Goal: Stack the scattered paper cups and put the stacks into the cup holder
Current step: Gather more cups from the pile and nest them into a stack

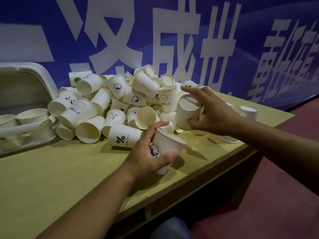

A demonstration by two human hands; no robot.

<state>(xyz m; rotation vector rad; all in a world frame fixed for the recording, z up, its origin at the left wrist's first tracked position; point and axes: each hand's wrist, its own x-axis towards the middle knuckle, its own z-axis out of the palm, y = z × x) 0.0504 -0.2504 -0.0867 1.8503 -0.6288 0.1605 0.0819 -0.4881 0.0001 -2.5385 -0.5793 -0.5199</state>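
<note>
A big heap of white paper cups (114,107) lies on the wooden table (60,178), most on their sides. My left hand (146,152) grips a short stack of cups with a blue whale print (166,149), tilted, just in front of the heap. My right hand (208,111) holds a plain white cup (186,112) upside down, up and to the right of the stack and apart from it. The white cup holder (34,73) stands at the far left with several cups (32,116) in it.
A blue banner with large white characters (172,40) runs along the back of the table. More cups (248,111) stand upside down at the right end of the table, near its edge. A dark red floor (284,195) lies to the right.
</note>
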